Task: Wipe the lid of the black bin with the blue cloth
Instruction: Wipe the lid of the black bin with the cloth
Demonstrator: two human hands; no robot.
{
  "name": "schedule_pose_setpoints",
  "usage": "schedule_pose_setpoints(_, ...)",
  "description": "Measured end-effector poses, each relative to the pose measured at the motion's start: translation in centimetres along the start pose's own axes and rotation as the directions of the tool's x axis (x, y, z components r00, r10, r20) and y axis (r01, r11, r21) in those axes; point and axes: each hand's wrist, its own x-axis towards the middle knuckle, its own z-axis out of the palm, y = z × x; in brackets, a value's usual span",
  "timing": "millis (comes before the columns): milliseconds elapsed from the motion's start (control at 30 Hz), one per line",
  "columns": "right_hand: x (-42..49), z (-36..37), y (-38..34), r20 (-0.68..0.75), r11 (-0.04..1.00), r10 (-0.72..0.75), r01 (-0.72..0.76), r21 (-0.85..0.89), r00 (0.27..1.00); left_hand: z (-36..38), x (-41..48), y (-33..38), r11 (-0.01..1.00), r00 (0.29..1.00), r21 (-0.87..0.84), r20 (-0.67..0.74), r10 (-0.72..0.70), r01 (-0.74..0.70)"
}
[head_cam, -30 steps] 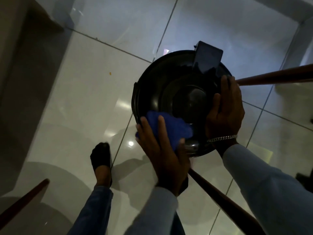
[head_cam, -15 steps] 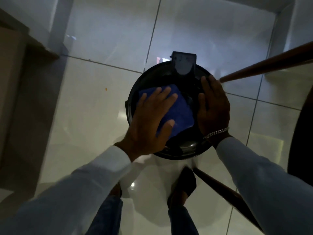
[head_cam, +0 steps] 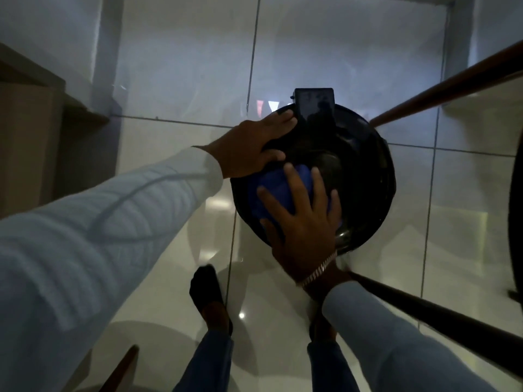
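The black bin stands on the tiled floor, seen from straight above, with its round glossy lid facing me. The blue cloth lies on the lid's near-left part. My right hand, with a chain bracelet at the wrist, presses down on the cloth with fingers spread. My left hand rests flat on the lid's far-left rim, its fingertips next to the black flap at the back of the bin.
Wooden legs slant in from the right, one far and one near; another shows at the bottom left. A brown cabinet stands at the left. My foot in a dark sock is just before the bin.
The cloth has passed from my left hand to my right. My left hand has moved to the lid's far-left rim, and my right hand has come off the right side onto the cloth.
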Motion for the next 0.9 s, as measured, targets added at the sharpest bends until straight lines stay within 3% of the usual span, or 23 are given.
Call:
schedule_pose_setpoints(133,-4.0,2.5,-0.1,-0.016,0.951,-0.24,0.232,-0.204,0.971,-0.1,0.0,-0.6,1.0,0.998,-0.025,0.066,-0.008,0.009)
schedule_pose_setpoints(467,-7.1,1.7,3.1,0.048,0.9,-0.264,0.264,-0.346,0.963,0.5,0.2,0.0,0.992,0.992,0.123,0.126,-0.007,-0.009)
schedule_pose_setpoints(600,-8.5,-0.4,5.5,0.065,0.913,-0.277,0.283,-0.294,0.959,0.6,0.3,0.2,0.967,0.991,0.254,0.135,-0.013,-0.022)
schedule_pose_setpoints(667,-8.9,-1.7,6.4,0.19,0.974,-0.11,0.144,-0.173,0.976,0.7,0.1,0.5,0.92,0.994,0.391,0.103,-0.027,-0.015)
schedule_pose_setpoints(700,-8.9,-2.5,6.8,0.242,0.994,0.053,-0.028,-0.105,0.969,0.9,-0.1,0.9,0.893,0.997,0.45,0.074,-0.038,0.001)
schedule_pose_setpoints(767,-9.2,-4.3,7.2,0.332,0.942,0.333,-0.33,-0.068,0.883,1.2,-0.7,2.6,0.851,0.998,0.524,0.005,-0.059,0.048)
schedule_pose_setpoints(800,-9.0,-5.5,7.2,0.323,0.911,0.403,-0.409,-0.053,0.856,1.4,-1.1,3.9,0.848,0.997,0.526,-0.024,-0.068,0.071)
schedule_pose_setpoints(833,-9.0,-6.8,6.9,0.29,0.908,0.409,-0.418,-0.033,0.865,1.7,-1.5,5.4,0.868,0.995,0.485,-0.044,-0.091,0.101)
schedule_pose_setpoints(900,-8.6,-10.0,5.8,0.147,0.904,0.401,-0.416,0.098,0.904,1.7,-2.2,9.6,0.966,0.971,0.121,-0.1,-0.215,0.227)
